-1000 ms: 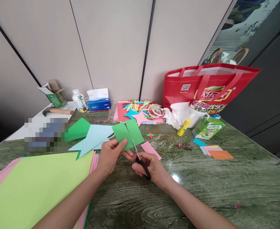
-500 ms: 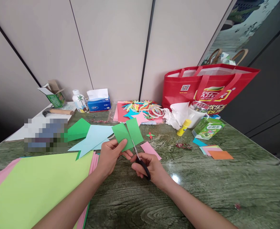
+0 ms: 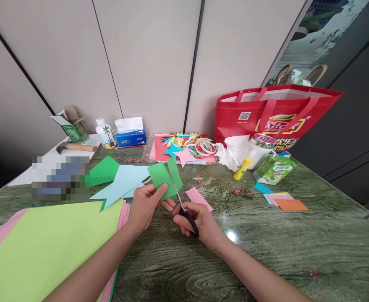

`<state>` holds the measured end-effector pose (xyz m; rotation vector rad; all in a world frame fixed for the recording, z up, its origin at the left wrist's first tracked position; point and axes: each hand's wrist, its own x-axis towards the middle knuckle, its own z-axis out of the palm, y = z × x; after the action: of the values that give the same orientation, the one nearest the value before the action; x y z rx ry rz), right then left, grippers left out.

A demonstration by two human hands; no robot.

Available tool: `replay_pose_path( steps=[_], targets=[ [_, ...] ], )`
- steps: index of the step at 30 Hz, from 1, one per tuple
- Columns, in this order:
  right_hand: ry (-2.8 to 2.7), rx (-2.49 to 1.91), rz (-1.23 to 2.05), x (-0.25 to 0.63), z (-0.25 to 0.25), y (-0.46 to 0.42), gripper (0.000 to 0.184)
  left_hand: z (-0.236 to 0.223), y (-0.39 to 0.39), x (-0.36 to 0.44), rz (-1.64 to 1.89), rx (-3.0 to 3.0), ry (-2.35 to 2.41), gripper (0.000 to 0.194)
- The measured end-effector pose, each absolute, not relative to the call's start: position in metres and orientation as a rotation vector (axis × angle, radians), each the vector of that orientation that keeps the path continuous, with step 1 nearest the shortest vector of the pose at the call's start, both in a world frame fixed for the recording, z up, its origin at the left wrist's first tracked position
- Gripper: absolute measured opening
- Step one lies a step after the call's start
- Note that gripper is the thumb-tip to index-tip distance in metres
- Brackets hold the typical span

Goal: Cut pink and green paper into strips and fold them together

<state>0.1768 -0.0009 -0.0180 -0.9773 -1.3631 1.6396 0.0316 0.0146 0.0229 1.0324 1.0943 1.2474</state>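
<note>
My left hand pinches a piece of green paper between thumb and fingers, above the table. In my right hand are scissors with black handles, the fingers wrapped through the loops. Their blades point up and away, appear closed together and lie along the cut edge of the paper. Right of the cut, a green strip stands tilted at the blade tips; whether it still joins the rest I cannot tell. A pink paper rectangle lies on the table just behind my right hand.
A stack of coloured paper covers the near left. Light blue paper lies beyond it. Right of centre stand a glue stick, a white jar and a red bag. Small paper pieces lie at right.
The green strip right of the cut has turned and tilted, looking narrower now and revealing more of the pink star behind. Both hands have stayed nearly in place.
</note>
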Motion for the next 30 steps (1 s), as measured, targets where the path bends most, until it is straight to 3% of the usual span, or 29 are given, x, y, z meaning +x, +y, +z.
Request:
replay_pose_path(
  steps=[30],
  targets=[
    [-1.257, -0.951, 1.636, 0.172, -0.023, -0.002, 0.018, 0.007, 0.018, 0.034, 1.293, 0.865, 0.999, 0.021]
  ],
)
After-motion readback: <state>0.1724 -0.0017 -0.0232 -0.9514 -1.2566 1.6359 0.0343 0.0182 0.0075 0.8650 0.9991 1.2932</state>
